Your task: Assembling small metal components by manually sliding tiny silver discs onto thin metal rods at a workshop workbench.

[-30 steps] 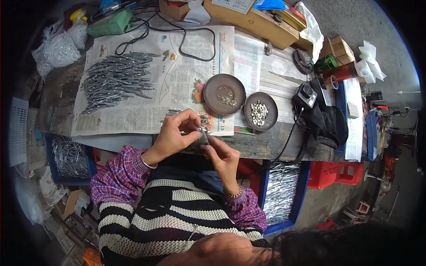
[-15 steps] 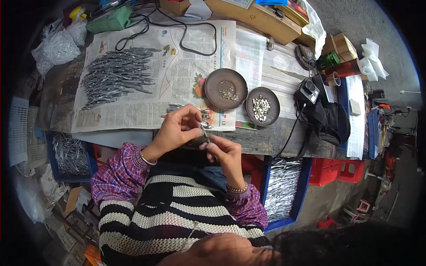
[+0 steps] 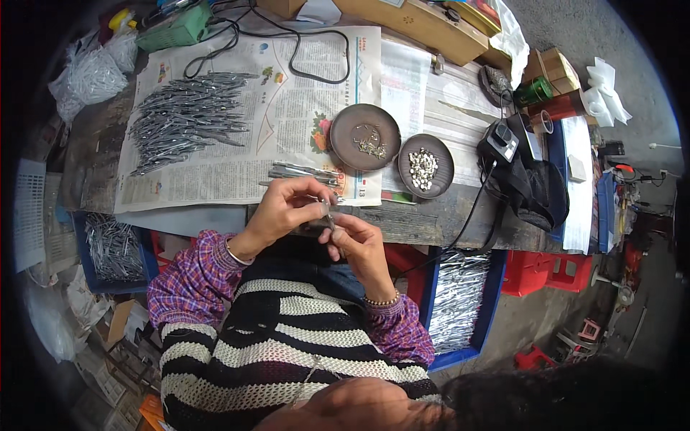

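Observation:
In front of my chest, at the table's near edge, both hands meet on a slender grey metal piece (image 3: 330, 219). My left hand (image 3: 289, 210) pinches its upper end between thumb and fingers. Lower down, my right hand (image 3: 359, 248) is closed round the other end, and its fingers hide much of the piece. Just beyond my left hand lies a small bunch of similar metal pieces (image 3: 291, 171) on the newspaper (image 3: 215, 188). A brown round dish (image 3: 346, 147) with small brass-coloured parts stands past my hands, and beside it a smaller dish (image 3: 447, 167) holds small shiny parts.
A big heap of slim metal pieces (image 3: 190, 118) covers the newspaper's left side. Blue crates of metal pieces stand below the table, one left (image 3: 148, 266) and one right (image 3: 480, 352). A black cable (image 3: 463, 226) crosses the table's right to a dark bag (image 3: 539, 197).
My right hand has shifted slightly left and up, with its fingers closer round the metal piece. My left hand keeps its pinch. The whole view has moved a little.

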`<move>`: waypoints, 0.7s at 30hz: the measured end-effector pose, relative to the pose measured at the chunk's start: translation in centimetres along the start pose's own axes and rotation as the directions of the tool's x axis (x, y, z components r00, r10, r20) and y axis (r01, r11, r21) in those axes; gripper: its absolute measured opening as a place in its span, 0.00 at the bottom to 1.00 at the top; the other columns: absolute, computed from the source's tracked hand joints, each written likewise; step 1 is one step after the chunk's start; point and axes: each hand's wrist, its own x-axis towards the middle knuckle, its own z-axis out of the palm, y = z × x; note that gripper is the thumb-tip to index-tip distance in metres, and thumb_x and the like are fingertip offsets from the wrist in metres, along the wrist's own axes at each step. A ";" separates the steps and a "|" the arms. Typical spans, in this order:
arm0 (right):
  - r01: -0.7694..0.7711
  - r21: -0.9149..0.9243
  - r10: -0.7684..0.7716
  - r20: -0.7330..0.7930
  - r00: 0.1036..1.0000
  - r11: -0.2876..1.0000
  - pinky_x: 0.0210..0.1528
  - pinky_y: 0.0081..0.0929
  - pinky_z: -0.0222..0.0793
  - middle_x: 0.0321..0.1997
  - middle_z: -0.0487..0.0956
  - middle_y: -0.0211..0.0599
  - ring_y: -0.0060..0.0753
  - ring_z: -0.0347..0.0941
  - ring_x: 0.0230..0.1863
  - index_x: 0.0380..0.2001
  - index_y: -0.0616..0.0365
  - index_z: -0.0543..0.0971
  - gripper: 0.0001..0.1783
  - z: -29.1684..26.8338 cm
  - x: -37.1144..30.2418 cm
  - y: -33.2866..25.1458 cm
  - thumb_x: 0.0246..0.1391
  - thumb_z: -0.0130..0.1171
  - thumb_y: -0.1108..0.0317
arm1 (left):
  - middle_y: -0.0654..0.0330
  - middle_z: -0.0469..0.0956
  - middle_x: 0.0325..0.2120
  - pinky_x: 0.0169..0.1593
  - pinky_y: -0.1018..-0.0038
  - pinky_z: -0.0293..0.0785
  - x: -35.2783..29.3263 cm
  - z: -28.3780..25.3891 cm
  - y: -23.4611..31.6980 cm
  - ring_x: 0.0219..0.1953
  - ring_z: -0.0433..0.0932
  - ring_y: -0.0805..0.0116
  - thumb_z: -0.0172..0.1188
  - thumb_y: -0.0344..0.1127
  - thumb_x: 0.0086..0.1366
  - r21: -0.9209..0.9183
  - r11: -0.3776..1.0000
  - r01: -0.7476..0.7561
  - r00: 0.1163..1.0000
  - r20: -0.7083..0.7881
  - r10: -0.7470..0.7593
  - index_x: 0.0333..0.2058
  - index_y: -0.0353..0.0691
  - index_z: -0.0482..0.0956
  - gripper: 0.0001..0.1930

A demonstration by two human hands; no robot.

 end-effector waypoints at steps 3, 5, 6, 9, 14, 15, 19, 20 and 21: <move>0.115 -0.043 -0.116 -0.020 0.993 0.992 0.35 0.19 0.71 0.41 0.78 0.42 0.24 0.74 0.35 0.48 0.67 0.74 0.18 0.9 -0.2 -0.1 0.53 0.56 0.78 | 0.55 0.79 0.31 0.46 0.74 0.71 -0.6 0.0 1.1 0.37 0.77 0.70 0.53 0.26 0.58 -0.198 0.977 -0.074 0.995 -0.082 0.059 0.34 0.34 0.76 0.07; 0.203 -0.120 -0.204 0.008 0.979 0.972 0.46 0.23 0.69 0.50 0.75 0.42 0.30 0.72 0.48 0.49 0.65 0.72 0.21 0.2 0.0 0.3 0.49 0.57 0.82 | 0.56 0.79 0.29 0.43 0.74 0.73 -1.3 -0.5 1.5 0.34 0.77 0.70 0.53 0.27 0.58 -0.202 0.974 -0.107 0.989 -0.118 0.084 0.34 0.33 0.76 0.07; 0.202 -0.119 -0.202 0.008 0.979 0.972 0.46 0.23 0.69 0.50 0.75 0.42 0.30 0.72 0.48 0.49 0.65 0.72 0.21 0.3 0.0 0.3 0.49 0.57 0.82 | 0.58 0.79 0.29 0.40 0.78 0.72 -1.9 -0.6 1.7 0.33 0.76 0.73 0.53 0.25 0.59 -0.147 0.985 -0.088 0.993 -0.095 0.074 0.35 0.32 0.77 0.07; 0.264 -0.026 -0.265 -0.054 0.963 0.964 0.48 0.22 0.67 0.52 0.73 0.40 0.27 0.68 0.50 0.51 0.65 0.70 0.26 0.3 0.0 0.4 0.45 0.57 0.84 | 0.64 0.78 0.27 0.32 0.84 0.69 -3.2 -0.3 0.7 0.28 0.73 0.81 0.56 0.23 0.59 0.077 0.995 -0.071 0.995 -0.058 0.076 0.37 0.32 0.79 0.07; 0.320 0.137 -0.305 -0.122 0.945 0.938 0.44 0.18 0.66 0.46 0.69 0.32 0.20 0.64 0.41 0.52 0.64 0.69 0.27 0.3 0.3 0.8 0.46 0.59 0.84 | 0.67 0.75 0.24 0.28 0.85 0.67 -4.1 0.9 -0.5 0.25 0.70 0.85 0.59 0.24 0.58 0.353 0.933 -0.074 0.989 -0.096 0.115 0.36 0.35 0.78 0.07; 0.320 0.136 -0.305 -0.123 0.944 0.938 0.44 0.18 0.66 0.46 0.69 0.32 0.20 0.64 0.41 0.52 0.64 0.69 0.27 0.3 0.3 0.8 0.46 0.59 0.84 | 0.67 0.75 0.24 0.27 0.85 0.66 -4.3 0.9 -0.4 0.25 0.70 0.85 0.60 0.24 0.57 0.399 0.913 -0.091 0.988 -0.079 0.133 0.36 0.35 0.77 0.07; 0.335 0.151 -0.311 -0.163 0.936 0.930 0.44 0.18 0.67 0.47 0.69 0.33 0.20 0.65 0.43 0.53 0.63 0.69 0.28 0.4 0.3 0.9 0.45 0.59 0.85 | 0.66 0.76 0.25 0.27 0.84 0.67 -4.1 1.2 -0.2 0.25 0.71 0.84 0.60 0.23 0.56 0.419 0.900 -0.120 0.990 -0.021 0.142 0.37 0.36 0.77 0.09; 0.331 0.159 -0.304 -0.173 0.937 0.930 0.44 0.18 0.68 0.47 0.69 0.33 0.20 0.65 0.43 0.53 0.63 0.69 0.29 0.5 0.3 0.8 0.45 0.59 0.85 | 0.65 0.76 0.25 0.26 0.83 0.67 -4.0 1.3 -0.1 0.25 0.71 0.83 0.60 0.23 0.55 0.430 0.892 -0.140 0.987 -0.015 0.162 0.38 0.36 0.78 0.10; 0.331 0.159 -0.304 -0.174 0.937 0.930 0.44 0.18 0.68 0.47 0.69 0.33 0.20 0.65 0.43 0.53 0.63 0.69 0.29 0.4 0.3 0.9 0.45 0.59 0.85 | 0.64 0.77 0.26 0.26 0.82 0.67 -4.0 1.3 -0.1 0.24 0.72 0.81 0.61 0.23 0.54 0.441 0.883 -0.159 0.983 -0.008 0.182 0.38 0.36 0.79 0.11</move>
